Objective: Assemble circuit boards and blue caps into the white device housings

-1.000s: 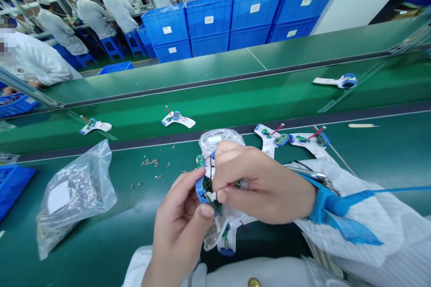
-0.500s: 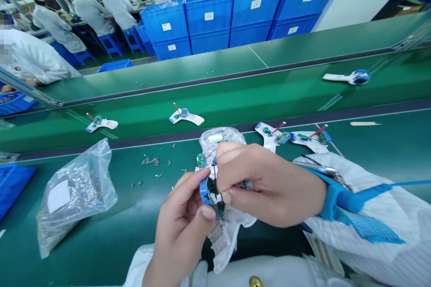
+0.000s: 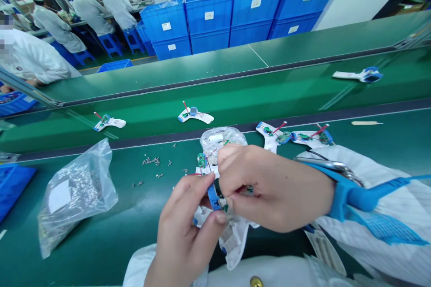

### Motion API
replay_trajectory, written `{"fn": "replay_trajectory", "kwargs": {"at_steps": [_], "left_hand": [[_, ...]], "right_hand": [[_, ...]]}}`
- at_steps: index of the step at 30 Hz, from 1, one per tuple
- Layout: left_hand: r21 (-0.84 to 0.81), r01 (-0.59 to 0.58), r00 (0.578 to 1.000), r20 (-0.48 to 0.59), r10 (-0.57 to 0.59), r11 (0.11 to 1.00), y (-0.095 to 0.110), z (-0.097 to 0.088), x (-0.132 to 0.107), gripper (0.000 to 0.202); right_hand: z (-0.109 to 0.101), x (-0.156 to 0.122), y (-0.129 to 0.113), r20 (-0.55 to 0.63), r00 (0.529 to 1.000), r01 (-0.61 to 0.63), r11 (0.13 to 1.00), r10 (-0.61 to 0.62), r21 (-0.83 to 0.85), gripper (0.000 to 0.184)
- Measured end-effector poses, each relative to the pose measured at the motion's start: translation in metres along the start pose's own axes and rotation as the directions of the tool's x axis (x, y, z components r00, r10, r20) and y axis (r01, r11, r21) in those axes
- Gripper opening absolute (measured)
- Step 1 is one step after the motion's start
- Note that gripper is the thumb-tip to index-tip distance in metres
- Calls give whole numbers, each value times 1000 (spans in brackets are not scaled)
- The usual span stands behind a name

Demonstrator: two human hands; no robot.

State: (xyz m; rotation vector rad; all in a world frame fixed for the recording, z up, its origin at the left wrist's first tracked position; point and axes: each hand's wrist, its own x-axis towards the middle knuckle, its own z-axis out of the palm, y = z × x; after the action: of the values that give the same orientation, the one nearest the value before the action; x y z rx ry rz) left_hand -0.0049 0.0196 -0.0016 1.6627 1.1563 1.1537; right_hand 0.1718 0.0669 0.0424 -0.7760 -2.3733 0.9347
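Between thumb and fingers of my left hand [image 3: 191, 224] is a small blue plastic part [image 3: 213, 196] with a green circuit board inside. My right hand [image 3: 269, 186] is closed, its curled fingers pressed close against the board side of that part; what they pinch is hidden. Below and behind the hands lies a white plastic housing [image 3: 235, 244], partly covered by them. Just beyond, a small green circuit board [image 3: 201, 159] with thin wires rests by a clear plastic bag [image 3: 232, 135]. A blue wrist strap [image 3: 350, 202] circles my right wrist.
A bag of screws [image 3: 79, 193] lies left, near loose screws [image 3: 151, 161]. Two white housings with boards [image 3: 269, 136] lie right of the clear bag. More housings [image 3: 197, 115] sit on the green conveyor belt [image 3: 148, 114]. Blue crates [image 3: 208, 15] and co-workers stand beyond.
The housings on the belt have shifted right. My left hand has moved slightly right and turned the blue part; my right hand and forearm have moved a little right too.
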Motion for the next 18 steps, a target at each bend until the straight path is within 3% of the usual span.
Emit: {"fn": "replay_trajectory", "kwargs": {"at_steps": [8,12,15,18], "left_hand": [[290,-234,966,179,187,928,-8,5,-4,49],[375,-168,982,148,120,912,-6,16,-10,47],[406,-114,977,210,29,907,-2,18,-11,38],[507,-131,974,226,15,852,1,16,-8,26]], "right_hand": [[2,0,1,1,999,-47,996,47,73,30],[5,-3,-3,-4,998,-66,994,66,86,31],[8,-6,-6,-43,998,-51,998,53,47,28],[12,-8,-7,-73,997,-26,999,30,44,27]]}}
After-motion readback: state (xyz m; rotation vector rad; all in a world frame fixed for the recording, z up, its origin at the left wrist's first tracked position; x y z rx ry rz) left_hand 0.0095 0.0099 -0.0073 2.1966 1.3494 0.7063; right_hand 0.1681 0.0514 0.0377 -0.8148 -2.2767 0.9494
